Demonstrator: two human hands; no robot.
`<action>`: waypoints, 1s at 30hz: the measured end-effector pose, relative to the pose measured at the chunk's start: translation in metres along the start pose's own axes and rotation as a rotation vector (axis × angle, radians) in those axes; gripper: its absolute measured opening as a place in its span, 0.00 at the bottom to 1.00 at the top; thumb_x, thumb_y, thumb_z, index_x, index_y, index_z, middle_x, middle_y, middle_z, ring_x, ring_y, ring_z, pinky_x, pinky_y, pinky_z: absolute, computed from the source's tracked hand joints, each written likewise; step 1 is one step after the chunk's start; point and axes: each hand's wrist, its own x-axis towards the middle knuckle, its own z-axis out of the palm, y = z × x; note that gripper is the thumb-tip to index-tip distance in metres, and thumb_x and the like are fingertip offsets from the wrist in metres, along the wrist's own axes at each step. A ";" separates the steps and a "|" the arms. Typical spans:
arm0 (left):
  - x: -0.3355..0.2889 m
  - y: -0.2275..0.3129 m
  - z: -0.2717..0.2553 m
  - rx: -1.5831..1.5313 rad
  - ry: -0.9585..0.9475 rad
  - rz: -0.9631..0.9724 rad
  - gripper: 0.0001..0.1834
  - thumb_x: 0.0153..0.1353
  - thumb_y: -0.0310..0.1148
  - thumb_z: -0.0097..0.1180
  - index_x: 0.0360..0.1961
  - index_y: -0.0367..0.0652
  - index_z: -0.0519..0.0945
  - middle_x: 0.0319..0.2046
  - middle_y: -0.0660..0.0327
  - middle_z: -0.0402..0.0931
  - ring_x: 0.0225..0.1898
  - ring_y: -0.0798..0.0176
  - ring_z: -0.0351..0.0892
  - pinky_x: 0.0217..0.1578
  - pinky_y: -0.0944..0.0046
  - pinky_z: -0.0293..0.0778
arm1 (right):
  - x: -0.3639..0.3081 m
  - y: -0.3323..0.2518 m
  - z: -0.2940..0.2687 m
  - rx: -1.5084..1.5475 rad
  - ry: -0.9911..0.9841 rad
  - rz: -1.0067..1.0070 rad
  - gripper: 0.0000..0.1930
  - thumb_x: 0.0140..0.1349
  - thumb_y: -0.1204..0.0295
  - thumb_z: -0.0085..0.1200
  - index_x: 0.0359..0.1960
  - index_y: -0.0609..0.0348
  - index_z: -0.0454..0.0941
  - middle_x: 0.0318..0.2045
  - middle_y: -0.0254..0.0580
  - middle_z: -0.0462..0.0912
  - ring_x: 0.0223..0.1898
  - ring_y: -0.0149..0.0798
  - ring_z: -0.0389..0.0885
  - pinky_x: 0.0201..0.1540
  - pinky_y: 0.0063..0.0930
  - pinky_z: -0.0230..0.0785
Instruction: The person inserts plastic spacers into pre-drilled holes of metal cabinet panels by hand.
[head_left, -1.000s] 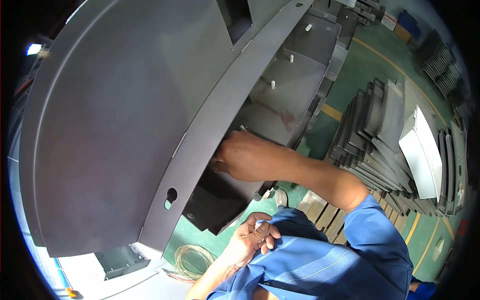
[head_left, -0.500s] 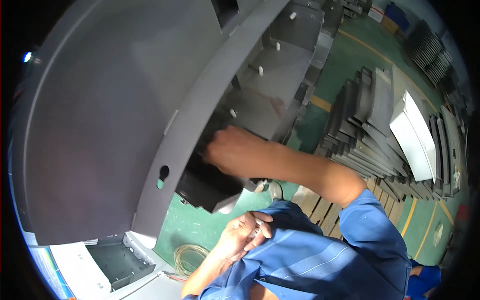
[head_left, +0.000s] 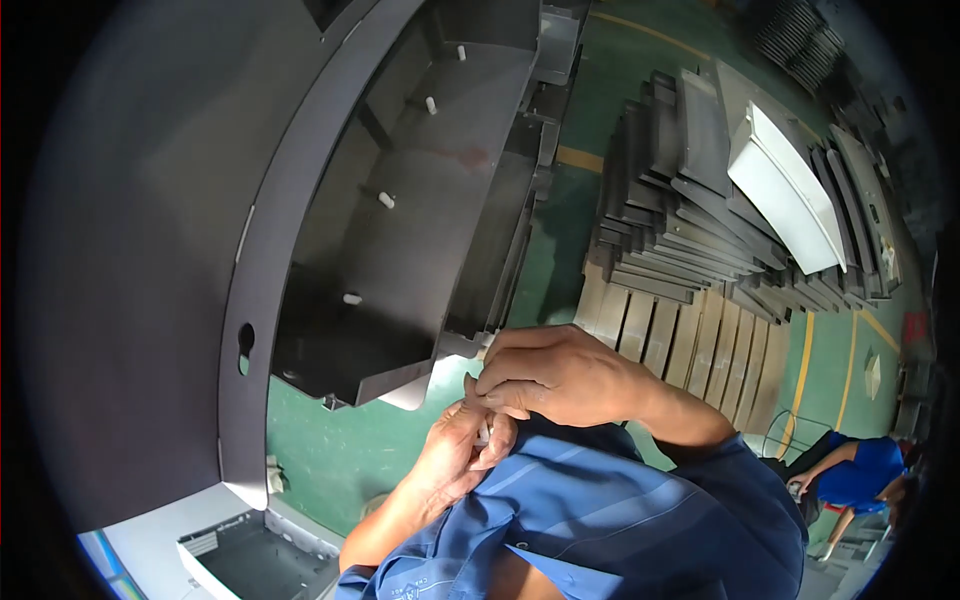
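Curled in front of my blue shirt, my left hand holds small white plastic pegs, partly hidden by its fingers. My right hand meets it from the right, fingers pinched together at the left thumb and forefinger; what lies in that pinch is hidden. Ahead to the left stands a large dark grey metal cabinet. Inside its long open bay, white pegs stick out in a row: a near peg, another peg, and more farther up. Neither hand touches the cabinet.
Grey sheet-metal panels are stacked on a wooden pallet to the right, with a white panel on top. A shallow open metal box sits at lower left. Another person in blue is at far right.
My right hand has come out of the cabinet bay back to my left hand. A near peg now shows where that hand was. The view has shifted to the right.
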 end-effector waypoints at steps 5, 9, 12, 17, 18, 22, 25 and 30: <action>0.007 0.002 -0.004 -0.069 -0.109 0.088 0.33 0.68 0.51 0.22 0.37 0.33 0.74 0.13 0.63 0.62 0.12 0.74 0.52 0.12 0.76 0.51 | 0.003 -0.002 -0.003 0.281 0.132 0.331 0.04 0.60 0.76 0.48 0.34 0.64 0.73 0.32 0.42 0.80 0.33 0.35 0.80 0.33 0.24 0.72; 0.007 0.014 0.002 -0.034 -0.017 -0.051 0.17 0.68 0.36 0.35 0.46 0.33 0.69 0.27 0.60 0.68 0.25 0.71 0.63 0.22 0.75 0.59 | 0.032 -0.002 -0.024 0.833 0.269 0.289 0.06 0.62 0.78 0.44 0.38 0.67 0.68 0.30 0.46 0.79 0.29 0.32 0.80 0.29 0.21 0.72; 0.005 0.019 -0.001 0.050 -0.052 -0.068 0.15 0.66 0.32 0.40 0.51 0.34 0.67 0.38 0.60 0.69 0.36 0.69 0.68 0.36 0.73 0.64 | 0.066 -0.006 -0.038 0.607 0.046 0.362 0.10 0.60 0.76 0.49 0.41 0.66 0.66 0.27 0.44 0.79 0.21 0.28 0.77 0.22 0.17 0.66; 0.007 0.019 -0.010 0.010 -0.047 -0.024 0.15 0.66 0.31 0.42 0.50 0.35 0.67 0.39 0.60 0.68 0.38 0.70 0.69 0.38 0.72 0.66 | 0.117 -0.017 -0.037 0.653 -0.156 0.402 0.12 0.56 0.70 0.55 0.38 0.65 0.72 0.23 0.42 0.79 0.19 0.29 0.76 0.22 0.19 0.67; 0.007 0.018 -0.010 0.006 -0.026 0.000 0.14 0.65 0.29 0.40 0.50 0.34 0.67 0.39 0.58 0.68 0.37 0.68 0.69 0.37 0.71 0.66 | 0.124 -0.015 -0.034 0.642 -0.207 0.329 0.11 0.57 0.69 0.54 0.36 0.65 0.73 0.21 0.43 0.78 0.19 0.31 0.77 0.22 0.23 0.68; 0.009 0.016 -0.010 -0.019 0.040 0.044 0.14 0.65 0.28 0.39 0.48 0.33 0.69 0.38 0.55 0.69 0.36 0.67 0.69 0.35 0.71 0.66 | 0.136 -0.004 -0.015 0.662 -0.276 0.186 0.09 0.59 0.70 0.49 0.33 0.63 0.75 0.20 0.43 0.77 0.20 0.33 0.78 0.25 0.25 0.69; 0.011 0.015 -0.008 -0.016 0.062 0.065 0.13 0.65 0.28 0.38 0.47 0.33 0.69 0.37 0.55 0.69 0.36 0.68 0.70 0.35 0.71 0.66 | 0.137 0.000 -0.008 0.730 -0.316 0.152 0.08 0.60 0.71 0.47 0.34 0.63 0.75 0.22 0.42 0.78 0.22 0.33 0.78 0.27 0.25 0.70; 0.010 0.013 -0.007 -0.047 0.065 0.071 0.13 0.65 0.28 0.39 0.47 0.33 0.69 0.37 0.56 0.69 0.36 0.68 0.70 0.35 0.71 0.66 | 0.141 -0.006 -0.011 0.784 -0.374 0.198 0.10 0.61 0.75 0.46 0.41 0.65 0.76 0.31 0.44 0.78 0.26 0.34 0.80 0.31 0.24 0.73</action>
